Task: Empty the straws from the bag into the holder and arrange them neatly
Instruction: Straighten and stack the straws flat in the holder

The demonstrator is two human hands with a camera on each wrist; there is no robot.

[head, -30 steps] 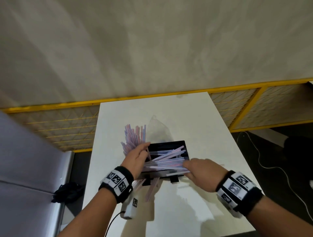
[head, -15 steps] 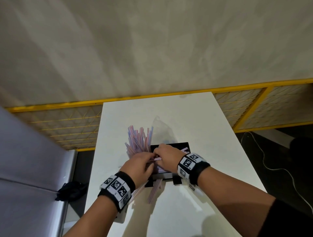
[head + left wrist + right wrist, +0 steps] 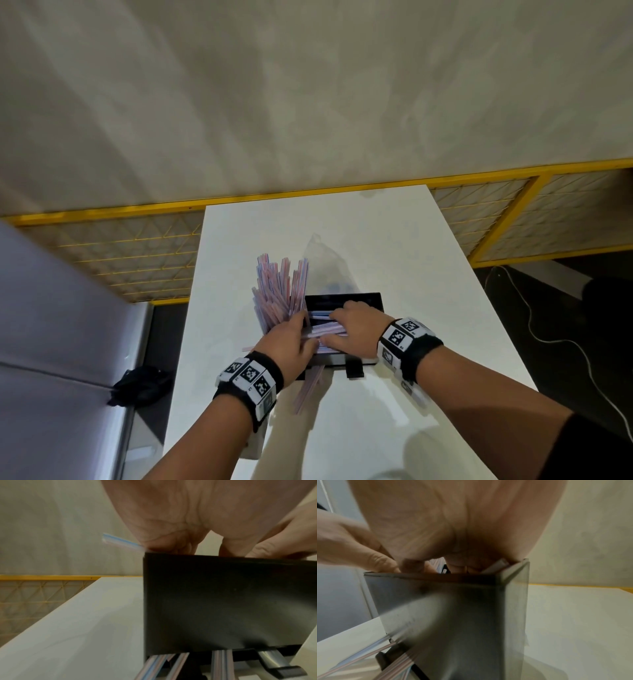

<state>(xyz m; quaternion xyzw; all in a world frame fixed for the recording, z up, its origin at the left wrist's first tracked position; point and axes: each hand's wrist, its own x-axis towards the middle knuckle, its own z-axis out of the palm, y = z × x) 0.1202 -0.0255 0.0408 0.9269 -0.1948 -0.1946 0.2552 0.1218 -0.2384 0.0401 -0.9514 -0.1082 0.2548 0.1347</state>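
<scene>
On the white table [image 3: 394, 246] stands a black box-shaped holder [image 3: 363, 298], also filling the left wrist view [image 3: 223, 601] and the right wrist view [image 3: 453, 615]. My left hand [image 3: 287, 337] grips a fanned bundle of pink and blue straws [image 3: 279, 291] that stands up at the holder's left end; one blue straw [image 3: 123, 542] pokes out beside the fingers. My right hand [image 3: 352, 325] reaches into the holder from above and pinches straws lying across it [image 3: 327, 330]. Behind the holder lies the clear plastic bag [image 3: 322, 260]. A few loose straws [image 3: 308, 387] lie on the table under the holder's front.
A small white device [image 3: 253, 442] sits at the table's near left edge under my left forearm. A black cloth [image 3: 140, 383] lies on the grey surface to the left. Yellow mesh fencing [image 3: 137, 253] runs behind the table, and a white cable [image 3: 548, 342] trails on the dark floor at right.
My right hand moved from the holder's front right corner to over its opening, onto the straws. The left hand's bundle swung more upright and the straws lying across were pushed together.
</scene>
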